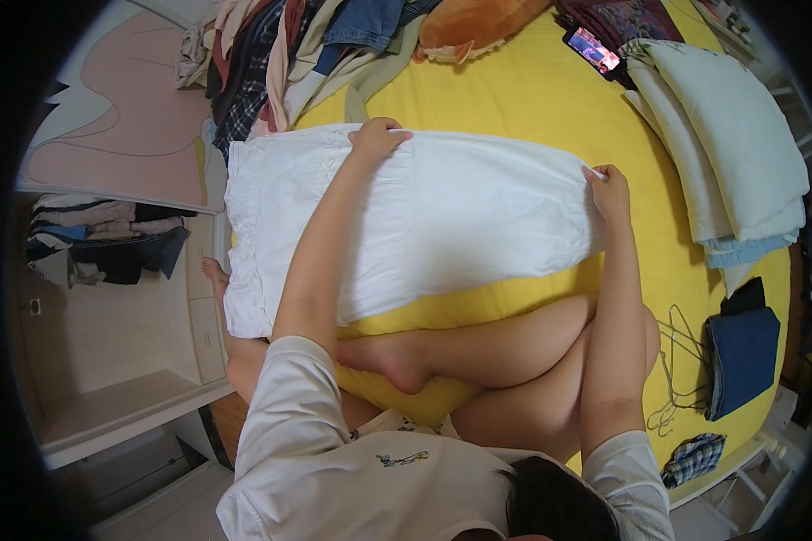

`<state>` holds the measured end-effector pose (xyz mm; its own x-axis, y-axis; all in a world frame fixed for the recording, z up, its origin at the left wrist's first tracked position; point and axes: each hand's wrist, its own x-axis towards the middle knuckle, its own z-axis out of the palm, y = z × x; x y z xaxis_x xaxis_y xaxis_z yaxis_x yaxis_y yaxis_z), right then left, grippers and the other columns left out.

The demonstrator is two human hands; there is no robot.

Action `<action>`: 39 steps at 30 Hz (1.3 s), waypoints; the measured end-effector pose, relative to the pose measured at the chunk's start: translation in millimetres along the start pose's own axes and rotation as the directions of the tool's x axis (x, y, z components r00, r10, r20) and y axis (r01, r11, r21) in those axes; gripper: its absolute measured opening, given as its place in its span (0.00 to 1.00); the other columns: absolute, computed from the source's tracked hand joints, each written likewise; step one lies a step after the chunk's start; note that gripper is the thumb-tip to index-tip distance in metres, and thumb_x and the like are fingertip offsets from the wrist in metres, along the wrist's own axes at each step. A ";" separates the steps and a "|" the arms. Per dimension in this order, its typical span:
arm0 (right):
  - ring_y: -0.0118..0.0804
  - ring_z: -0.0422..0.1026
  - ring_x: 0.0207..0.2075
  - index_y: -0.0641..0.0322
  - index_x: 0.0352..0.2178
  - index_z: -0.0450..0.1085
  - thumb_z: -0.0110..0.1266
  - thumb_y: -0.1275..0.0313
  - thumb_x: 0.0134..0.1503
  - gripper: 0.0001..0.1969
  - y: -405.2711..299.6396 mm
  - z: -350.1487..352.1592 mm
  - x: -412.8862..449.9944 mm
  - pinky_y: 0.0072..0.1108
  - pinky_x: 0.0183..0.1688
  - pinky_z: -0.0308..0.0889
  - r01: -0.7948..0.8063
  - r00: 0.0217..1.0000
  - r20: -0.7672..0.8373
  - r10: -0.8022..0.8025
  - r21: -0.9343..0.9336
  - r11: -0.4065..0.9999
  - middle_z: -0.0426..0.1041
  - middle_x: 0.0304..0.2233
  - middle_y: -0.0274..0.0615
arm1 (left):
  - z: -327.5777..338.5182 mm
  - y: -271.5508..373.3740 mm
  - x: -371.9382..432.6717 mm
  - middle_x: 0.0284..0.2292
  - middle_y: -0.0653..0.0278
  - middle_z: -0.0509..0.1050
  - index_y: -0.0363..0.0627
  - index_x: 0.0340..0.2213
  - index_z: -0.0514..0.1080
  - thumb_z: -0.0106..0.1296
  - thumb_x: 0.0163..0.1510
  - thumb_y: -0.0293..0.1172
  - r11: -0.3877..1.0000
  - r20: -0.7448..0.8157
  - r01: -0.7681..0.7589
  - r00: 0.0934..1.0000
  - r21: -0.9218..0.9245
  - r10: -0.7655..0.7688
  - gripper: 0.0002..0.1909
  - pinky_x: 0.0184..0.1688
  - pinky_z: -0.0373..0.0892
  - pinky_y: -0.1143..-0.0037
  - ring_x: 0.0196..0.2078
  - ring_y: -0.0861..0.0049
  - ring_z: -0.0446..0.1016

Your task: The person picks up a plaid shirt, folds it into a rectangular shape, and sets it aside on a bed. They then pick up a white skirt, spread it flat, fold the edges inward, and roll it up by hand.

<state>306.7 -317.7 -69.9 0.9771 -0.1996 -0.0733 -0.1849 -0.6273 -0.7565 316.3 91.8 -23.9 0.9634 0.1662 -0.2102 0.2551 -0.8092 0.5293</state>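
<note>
A white garment point(474, 203) with gathered seams lies stretched across the yellow bedsheet point(514, 115) in front of my folded legs. Its ruffled end hangs over the bed's left side. My left hand point(379, 140) pinches the far edge beside the gathered middle seam. At the narrower right end, my right hand point(607, 193) grips the far corner, with a bit of fabric showing between thumb and fingers. Between the two hands the far edge runs nearly straight. The underside of the garment is hidden.
A clothes heap point(291, 61) and an orange plush toy point(474, 27) lie beyond. At right are a lit phone point(592, 53), folded quilt point(724, 135), wire hangers point(680, 358), folded blue denim point(744, 362) and plaid cloth point(695, 458). An open wardrobe point(108, 338) stands left.
</note>
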 end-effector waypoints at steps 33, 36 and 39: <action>0.21 0.56 0.17 0.62 0.25 0.62 0.58 0.60 0.42 0.18 -53.9 -39.2 -35.4 0.17 0.17 0.51 -0.062 0.900 0.436 -0.026 0.186 0.981 0.59 0.18 0.29 | 218.5 153.2 -94.7 0.57 0.47 0.50 0.37 0.55 0.53 0.26 0.59 0.39 0.833 -0.256 -0.547 0.795 0.087 0.549 0.26 0.61 0.36 0.60 0.62 0.55 0.39; 0.20 0.55 0.18 0.58 0.22 0.59 0.56 0.64 0.45 0.14 -68.4 -26.2 -40.0 0.16 0.20 0.52 -0.085 0.882 0.460 -0.097 0.360 0.929 0.57 0.17 0.27 | 227.9 135.3 -82.7 0.57 0.47 0.51 0.36 0.56 0.50 0.24 0.61 0.37 0.792 -0.291 -0.610 0.761 -0.016 0.580 0.25 0.61 0.40 0.67 0.62 0.58 0.42; 0.20 0.55 0.20 0.56 0.20 0.57 0.57 0.64 0.46 0.15 -84.3 -17.5 -45.9 0.17 0.22 0.54 -0.149 0.832 0.540 -0.125 0.434 0.888 0.56 0.18 0.26 | 231.1 126.5 -75.0 0.56 0.51 0.54 0.35 0.55 0.50 0.26 0.61 0.42 0.398 -0.020 -0.160 0.943 -0.904 0.333 0.27 0.59 0.48 0.73 0.59 0.64 0.50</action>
<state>275.7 -268.9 8.6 0.8931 0.3187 -0.3174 -0.2638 -0.2006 -0.9435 257.3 -153.2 -131.2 0.9948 -0.1013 -0.0056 0.0220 0.1609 0.9867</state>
